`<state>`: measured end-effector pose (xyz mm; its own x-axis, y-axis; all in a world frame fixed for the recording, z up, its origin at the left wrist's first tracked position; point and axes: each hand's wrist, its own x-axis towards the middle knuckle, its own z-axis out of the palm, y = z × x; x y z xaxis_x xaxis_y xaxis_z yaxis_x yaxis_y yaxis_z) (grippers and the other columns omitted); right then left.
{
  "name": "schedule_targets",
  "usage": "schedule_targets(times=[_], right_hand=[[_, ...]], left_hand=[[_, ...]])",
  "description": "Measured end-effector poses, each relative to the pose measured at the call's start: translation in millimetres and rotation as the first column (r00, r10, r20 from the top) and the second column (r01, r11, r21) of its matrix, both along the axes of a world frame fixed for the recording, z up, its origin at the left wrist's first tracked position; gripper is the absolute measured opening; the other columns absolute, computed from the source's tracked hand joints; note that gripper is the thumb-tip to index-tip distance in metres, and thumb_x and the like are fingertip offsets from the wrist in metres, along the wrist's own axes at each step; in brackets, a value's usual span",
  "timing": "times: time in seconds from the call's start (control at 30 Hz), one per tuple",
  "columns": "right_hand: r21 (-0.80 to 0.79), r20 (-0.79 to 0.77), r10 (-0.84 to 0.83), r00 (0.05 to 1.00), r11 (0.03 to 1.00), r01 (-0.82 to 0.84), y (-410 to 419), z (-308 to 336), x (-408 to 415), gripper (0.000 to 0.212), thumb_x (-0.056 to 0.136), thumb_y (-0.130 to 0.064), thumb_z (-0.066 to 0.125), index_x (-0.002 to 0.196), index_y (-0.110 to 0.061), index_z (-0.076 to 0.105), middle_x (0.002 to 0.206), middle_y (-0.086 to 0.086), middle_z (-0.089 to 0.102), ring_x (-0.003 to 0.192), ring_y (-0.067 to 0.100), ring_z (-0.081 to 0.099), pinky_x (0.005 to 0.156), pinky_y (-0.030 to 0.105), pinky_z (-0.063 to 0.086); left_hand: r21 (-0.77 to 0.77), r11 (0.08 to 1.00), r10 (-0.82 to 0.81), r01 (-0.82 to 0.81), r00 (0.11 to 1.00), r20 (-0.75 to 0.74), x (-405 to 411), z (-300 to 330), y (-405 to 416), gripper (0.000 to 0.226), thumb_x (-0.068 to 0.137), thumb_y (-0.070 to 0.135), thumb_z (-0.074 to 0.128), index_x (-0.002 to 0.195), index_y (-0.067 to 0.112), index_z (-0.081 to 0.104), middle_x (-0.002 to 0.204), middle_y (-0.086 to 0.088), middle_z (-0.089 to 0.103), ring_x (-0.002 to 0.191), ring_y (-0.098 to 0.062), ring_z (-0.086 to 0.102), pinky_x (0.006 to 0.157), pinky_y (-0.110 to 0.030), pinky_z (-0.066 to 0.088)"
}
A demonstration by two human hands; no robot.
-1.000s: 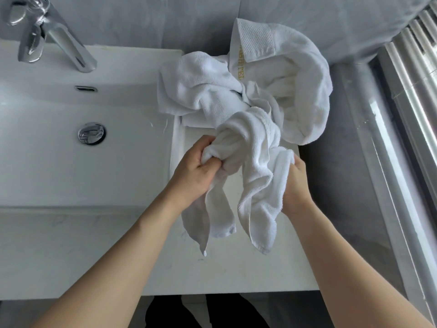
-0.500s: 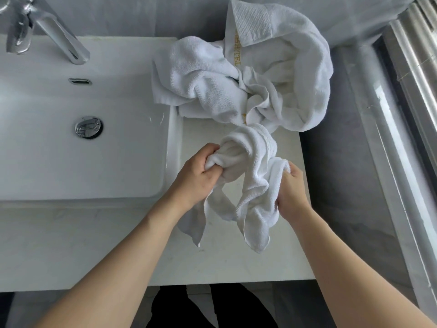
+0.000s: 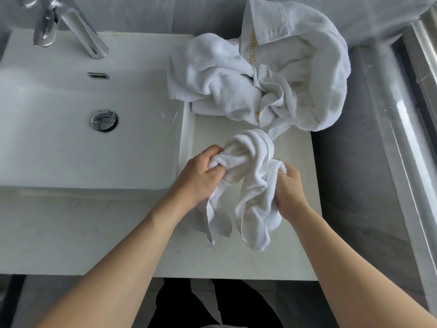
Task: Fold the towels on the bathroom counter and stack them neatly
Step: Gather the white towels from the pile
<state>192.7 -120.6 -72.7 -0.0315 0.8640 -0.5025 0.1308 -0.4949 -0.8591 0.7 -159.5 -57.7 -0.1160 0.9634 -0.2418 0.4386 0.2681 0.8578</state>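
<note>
A small white towel (image 3: 250,185) is clutched in both grips, left hand (image 3: 201,176) and right hand (image 3: 289,190), just right of the sink (image 3: 71,143), above the desk (image 3: 236,256)

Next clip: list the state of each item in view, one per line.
small towel: bunched, unfolded, held by both hands
left hand: grips towel
right hand: grips towel
towel pile: crumpled, unfolded on counter
sink drain: stopper closed
faucet: off

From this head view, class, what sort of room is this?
Most likely a hotel bathroom: a white sink with a chrome faucet, and white towels with gold lettering on the counter.
</note>
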Motion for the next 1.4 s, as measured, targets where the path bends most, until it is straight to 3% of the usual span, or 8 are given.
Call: schedule_targets(times=[0.27, 0.5, 0.63, 0.73, 0.93, 1.03, 1.13, 1.4], right_hand=[[-0.125, 0.03, 0.312, 0.95, 0.944, -0.306, -24.4, -15.4, -37.4, 0.013, 0.071, -0.018, 0.054, 0.067, -0.013, 0.043, 0.059, -0.003, 0.042, 0.06, 0.015, 0.038, 0.054, 0.026, 0.035], [-0.175, -0.03, 0.739, 0.673, 0.659, -0.731, -59.9, -22.0, -108.7, 0.018, 0.089, -0.003, 0.052, 0.075, -0.012, 0.048, 0.064, -0.002, 0.043, 0.061, 0.012, 0.039, 0.052, 0.023, 0.035], [-0.207, -0.022, 0.823, 0.568, 0.552, -0.808, -89.1, -23.5, -171.5, 0.013, 0.082, -0.009, 0.049, 0.073, -0.014, 0.041, 0.07, 0.006, 0.035, 0.067, 0.022, 0.031, 0.061, 0.036, 0.028], [-0.151, -0.057, 0.841, 0.538, 0.526, -0.837, -112.9, -23.4, -231.2, 0.013, 0.089, -0.008, 0.05, 0.077, -0.012, 0.045, 0.072, 0.006, 0.038, 0.069, 0.02, 0.034, 0.058, 0.032, 0.032], [-0.132, -0.079, 0.757, 0.649, 0.637, -0.759, -156.2, -25.2, -370.2, 0.017, 0.092, -0.021, 0.053, 0.077, -0.014, 0.053, 0.062, -0.002, 0.053, 0.061, 0.012, 0.05, 0.054, 0.026, 0.042], [-0.144, -0.114, 0.713, 0.691, 0.677, -0.722, -172.2, -28.4, -438.4, 0.019, 0.084, -0.025, 0.052, 0.089, -0.013, 0.065, 0.084, 0.008, 0.071, 0.084, 0.033, 0.065, 0.072, 0.041, 0.053], [-0.124, -0.193, 0.675, 0.712, 0.703, -0.701, -186.6, -25.0, -499.4, 0.029, 0.08, -0.02, 0.05, 0.101, -0.01, 0.068, 0.096, 0.008, 0.073, 0.095, 0.028, 0.068, 0.082, 0.041, 0.055], [0.056, -0.334, 0.612, 0.717, 0.772, -0.633, -207.0, -29.0, -617.4, 0.037, 0.083, -0.01, 0.045, 0.116, -0.014, 0.061, 0.101, -0.001, 0.066, 0.09, 0.012, 0.062, 0.077, 0.025, 0.05]], left_hand=[[-0.101, 0.994, -0.036, 0.039, 0.999, 0.024, -32.5, 5.5, -30.9, 0.011, 0.07, 0.028, 0.045, 0.076, 0.031, 0.054, 0.065, 0.011, 0.053, 0.063, -0.008, 0.047, 0.058, -0.021, 0.037], [-0.153, 0.982, -0.122, 0.114, 0.992, -0.041, -106.9, 13.5, -76.7, 0.007, 0.07, 0.027, 0.047, 0.074, 0.027, 0.052, 0.06, 0.011, 0.046, 0.06, -0.011, 0.041, 0.059, -0.028, 0.035], [-0.198, 0.976, -0.105, 0.088, 0.991, -0.077, -169.1, 18.7, -104.6, 0.011, 0.068, 0.026, 0.045, 0.077, 0.028, 0.052, 0.062, 0.011, 0.048, 0.064, -0.014, 0.044, 0.061, -0.031, 0.038], [-0.196, 0.979, -0.071, 0.05, 0.992, -0.101, -221.5, 24.4, -128.1, 0.01, 0.071, 0.026, 0.046, 0.079, 0.027, 0.053, 0.063, 0.012, 0.051, 0.063, -0.013, 0.045, 0.062, -0.032, 0.039], [-0.105, 0.98, 0.154, -0.168, 0.98, -0.125, -339.2, 34.6, -189.1, 0.018, 0.086, 0.013, 0.053, 0.083, 0.029, 0.058, 0.076, 0.002, 0.061, 0.07, -0.015, 0.054, 0.067, -0.034, 0.044], [-0.042, 0.962, 0.263, -0.271, 0.954, -0.141, -395.8, 35.3, -219.5, 0.017, 0.088, 0.01, 0.052, 0.09, 0.026, 0.058, 0.082, 0.001, 0.063, 0.079, -0.02, 0.059, 0.071, -0.037, 0.049], [0.05, 0.937, 0.348, -0.345, 0.918, -0.189, -449.1, 32.6, -244.7, 0.019, 0.091, 0.009, 0.05, 0.101, 0.023, 0.058, 0.094, 0.006, 0.061, 0.086, -0.009, 0.058, 0.072, -0.024, 0.045], [0.3, 0.726, 0.676, -0.618, 0.723, -0.147, -555.2, -7.9, -278.1, 0.025, 0.09, 0.008, 0.043, 0.11, 0.016, 0.055, 0.107, 0.002, 0.057, 0.098, -0.013, 0.053, 0.082, -0.023, 0.044]])
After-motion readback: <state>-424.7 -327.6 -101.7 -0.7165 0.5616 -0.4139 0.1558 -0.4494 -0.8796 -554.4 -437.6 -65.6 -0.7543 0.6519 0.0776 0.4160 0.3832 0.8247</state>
